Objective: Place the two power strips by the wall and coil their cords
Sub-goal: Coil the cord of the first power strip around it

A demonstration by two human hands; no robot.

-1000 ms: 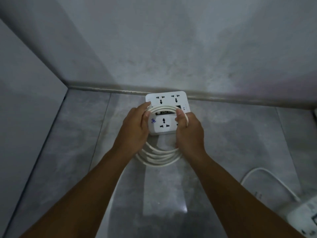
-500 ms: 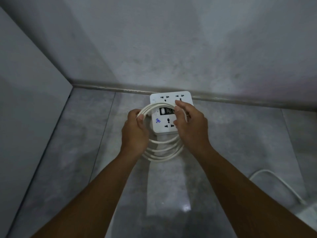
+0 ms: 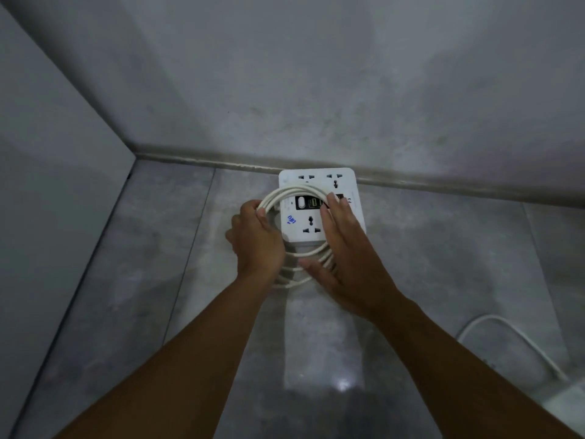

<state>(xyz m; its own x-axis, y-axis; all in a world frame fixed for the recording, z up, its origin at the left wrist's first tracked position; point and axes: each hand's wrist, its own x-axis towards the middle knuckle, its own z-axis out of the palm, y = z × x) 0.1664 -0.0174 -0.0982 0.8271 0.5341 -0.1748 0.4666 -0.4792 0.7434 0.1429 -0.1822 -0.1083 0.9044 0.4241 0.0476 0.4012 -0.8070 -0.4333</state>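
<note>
Head view: white power strip (image 3: 319, 213) flat on the floor (image 3: 152, 280), touching the wall (image 3: 316, 90). Left hand (image 3: 256, 242) curled tight around the coiled cord (image 3: 294, 193). Right hand (image 3: 348, 261) spread flat, pressing the loops. Second cord (image 3: 519, 340) far right.

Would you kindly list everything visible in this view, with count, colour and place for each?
power strip: one, white, square, flat on the floor against the base of the back wall.
coiled cord: one, white, several loops lying over the strip's near-left part and the floor in front.
loose cord: one, white, curving across the floor at lower right.
second white object: one, only partly in view at the lower right edge; too cut off to identify.
floor: grey tiles.
walls: two, grey, meeting in a corner at left.
left hand: gripping the coil's left side.
right hand: open, fingers spread over the coil's right side.
</note>
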